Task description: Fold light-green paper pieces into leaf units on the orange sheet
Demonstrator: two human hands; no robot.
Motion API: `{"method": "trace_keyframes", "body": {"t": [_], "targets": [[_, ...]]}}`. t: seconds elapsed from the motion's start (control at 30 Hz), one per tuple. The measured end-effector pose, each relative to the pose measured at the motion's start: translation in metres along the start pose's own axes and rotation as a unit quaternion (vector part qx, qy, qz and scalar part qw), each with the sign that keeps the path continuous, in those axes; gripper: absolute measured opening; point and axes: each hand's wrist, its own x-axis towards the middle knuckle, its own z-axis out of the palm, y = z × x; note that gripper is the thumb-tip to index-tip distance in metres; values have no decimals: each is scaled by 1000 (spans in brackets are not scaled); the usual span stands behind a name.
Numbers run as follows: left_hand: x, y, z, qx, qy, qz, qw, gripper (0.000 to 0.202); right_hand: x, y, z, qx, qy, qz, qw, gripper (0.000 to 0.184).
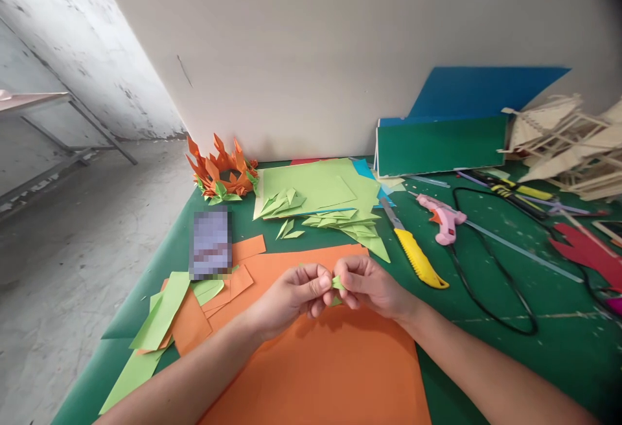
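A small folded piece of light green paper is pinched between the fingertips of my left hand and my right hand. Both hands are closed on it, so much of the piece is hidden. Below them lies a large orange paper sheet. Beyond the hands, folded green paper pieces are heaped beside and on flat light green sheets. An orange folded-paper ring with pointed petals and green leaves stands at the far left of the table.
Right of the hands lie a yellow utility knife, blade out, and a pink glue gun with a black cord. Paper scraps and a blurred rectangular item lie left. A green board and wooden stick model stand behind.
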Motion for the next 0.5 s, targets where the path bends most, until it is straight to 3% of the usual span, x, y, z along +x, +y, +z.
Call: {"method": "trace_keyframes", "body": {"t": [0.07,0.13,0.2,0.23,0.3,0.37,0.5], "targets": [[3,1,-8,64,66,32,995,39,0,1,0,-40,9,-31,999,52],[6,3,-19,161,187,109,963,36,0,0,-2,-143,45,-70,986,54],[7,7,-32,286,288,195,893,26,1,-2,-5,-294,103,-107,944,43],[7,9,-39,356,316,228,850,19,1,-3,-7,-364,94,-124,918,39],[6,12,-50,490,344,262,756,10,2,-6,-10,-462,41,-153,873,28],[7,12,-59,590,335,254,690,4,2,-9,-14,-520,0,-168,837,25],[9,7,-65,655,349,236,627,12,-1,-18,-19,-570,-38,-141,809,33]]}}
